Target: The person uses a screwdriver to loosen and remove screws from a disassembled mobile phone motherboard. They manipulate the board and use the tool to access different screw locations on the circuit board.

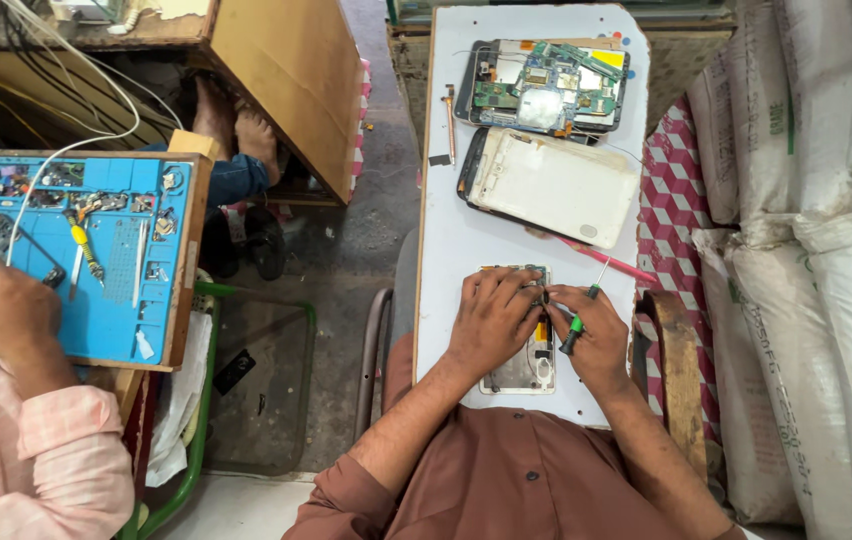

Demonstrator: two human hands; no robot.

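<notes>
An opened phone (526, 368) lies on a white board (456, 240) on my lap. My left hand (494, 318) rests on the phone, fingers pressing on its upper part. My right hand (596, 330) grips a small green-handled screwdriver (578, 328) with its tip at the phone's top edge. Farther up the board lie an opened tablet with its circuit boards showing (546, 85) and its white back cover (554, 185). A pink stick-like tool (611, 264) lies beside the cover.
A person in a pink shirt (31, 450) works at the left over a blue repair mat (86, 260) with small tools and a phone. White sacks (816, 250) are stacked on the right. A wooden table (286, 70) and grey floor (356, 230) lie ahead.
</notes>
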